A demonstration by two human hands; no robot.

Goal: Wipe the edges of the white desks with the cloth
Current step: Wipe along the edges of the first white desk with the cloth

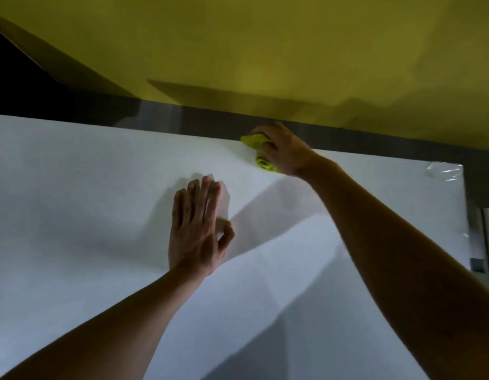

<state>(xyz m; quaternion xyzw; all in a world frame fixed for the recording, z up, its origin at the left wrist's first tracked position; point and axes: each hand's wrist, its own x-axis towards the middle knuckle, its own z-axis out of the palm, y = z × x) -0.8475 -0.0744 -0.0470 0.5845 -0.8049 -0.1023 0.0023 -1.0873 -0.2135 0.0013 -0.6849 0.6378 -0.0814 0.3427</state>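
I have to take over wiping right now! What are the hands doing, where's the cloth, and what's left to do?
Right hand grips the bunched yellow-green cloth, holding it on the far edge of the white desk.
Left hand rests flat on the desk top, fingers straight, holding nothing.
Done: cannot tell from one picture which stretches are wiped.
Left: probably carry on along the far edge, then the other edges.

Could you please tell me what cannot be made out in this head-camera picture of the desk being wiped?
- Most of the cloth: the right hand is curled round it.
- The far edge's face under the cloth: covered by cloth and hand.
- The white desk: cut off by the left and bottom frame edges.
- The desk surface under the flat left hand.
- The clear plastic at the right corner: too blurred to identify.
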